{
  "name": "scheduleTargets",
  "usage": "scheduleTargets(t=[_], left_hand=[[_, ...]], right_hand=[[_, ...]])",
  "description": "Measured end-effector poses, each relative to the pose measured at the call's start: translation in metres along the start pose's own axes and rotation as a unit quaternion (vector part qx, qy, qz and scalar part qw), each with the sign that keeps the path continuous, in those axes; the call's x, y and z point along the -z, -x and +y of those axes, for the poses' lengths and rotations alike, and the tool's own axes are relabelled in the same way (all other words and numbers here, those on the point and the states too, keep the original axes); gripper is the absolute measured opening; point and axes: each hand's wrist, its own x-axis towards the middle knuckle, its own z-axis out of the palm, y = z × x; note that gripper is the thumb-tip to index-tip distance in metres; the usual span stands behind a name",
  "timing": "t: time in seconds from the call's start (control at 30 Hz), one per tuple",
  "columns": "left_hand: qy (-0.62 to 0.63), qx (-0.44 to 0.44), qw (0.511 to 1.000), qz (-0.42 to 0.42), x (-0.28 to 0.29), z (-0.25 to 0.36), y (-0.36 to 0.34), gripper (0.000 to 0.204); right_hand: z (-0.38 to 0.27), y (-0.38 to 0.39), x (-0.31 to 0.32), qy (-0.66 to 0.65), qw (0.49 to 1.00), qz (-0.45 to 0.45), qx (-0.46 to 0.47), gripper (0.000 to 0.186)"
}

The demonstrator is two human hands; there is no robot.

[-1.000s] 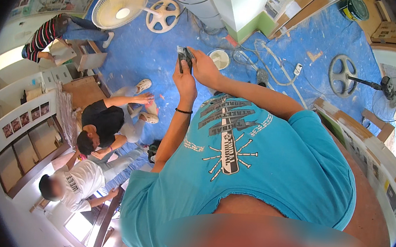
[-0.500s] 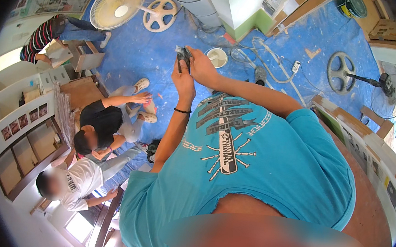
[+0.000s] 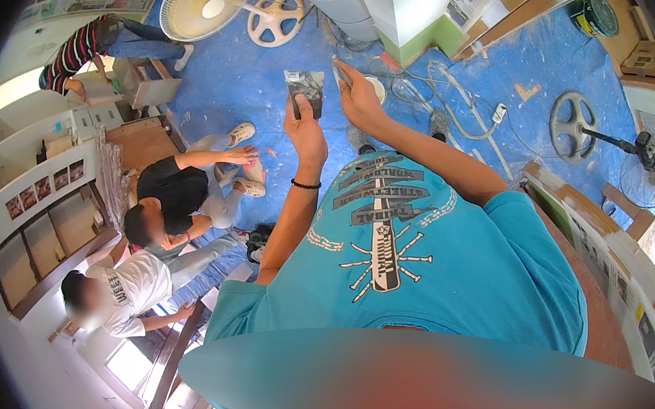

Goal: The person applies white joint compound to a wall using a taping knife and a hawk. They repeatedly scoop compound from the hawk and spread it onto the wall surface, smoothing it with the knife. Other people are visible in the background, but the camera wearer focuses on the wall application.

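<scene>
In my left hand (image 3: 306, 135), closed with the thumb across its face, is a dark grey flat rectangular plate (image 3: 305, 88), its upper part streaked paler. It is held up over the blue floor sheet. Just to its right, my right hand (image 3: 364, 104) is closed on a thin grey flat piece (image 3: 339, 72), seen nearly edge-on, so its exact kind cannot be told. The two hands are apart. Behind my right hand a white bucket (image 3: 380, 89) shows only in part.
Blue sheeting (image 3: 228, 88) covers the floor. A white fan (image 3: 209, 4) stands at the far left, a black fan (image 3: 648, 152) at right. A hose (image 3: 469, 127) and cords lie ahead. Two people (image 3: 171, 189) are close at left; another person (image 3: 82, 55) bends by cabinets.
My hands were together around the dark plate. Now they are apart: the right has moved right with the thin grey piece, while the left shows the plate's broad face.
</scene>
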Motion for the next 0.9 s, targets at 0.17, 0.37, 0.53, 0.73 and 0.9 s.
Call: scheduleTargets(t=[0.17, 0.37, 0.53, 0.73, 0.9], left_hand=[[0.083, -0.001, 0.997, 0.008, -0.009, 0.010, -0.005, 0.036], [0.007, 0.000, 1.000, 0.016, -0.002, 0.007, -0.015, 0.033], [0.040, 0.003, 0.999, 0.017, -0.002, -0.001, -0.024, 0.036], [0.023, 0.044, 0.999, 0.015, -0.011, -0.011, -0.016, 0.039], [0.033, 0.014, 0.999, -0.016, -0.009, -0.014, -0.011, 0.031]], right_hand=[[-0.026, 0.010, 0.005, -0.012, 0.996, -0.061, 0.070, 0.046], [-0.042, 0.016, 0.010, 0.027, 0.986, -0.093, 0.139, 0.049], [-0.044, 0.020, 0.003, 0.061, 0.982, -0.084, 0.157, 0.052], [-0.040, 0.022, 0.000, 0.054, 0.992, -0.081, 0.074, 0.055], [-0.034, 0.028, -0.008, 0.078, 0.993, -0.061, 0.064, 0.056]])
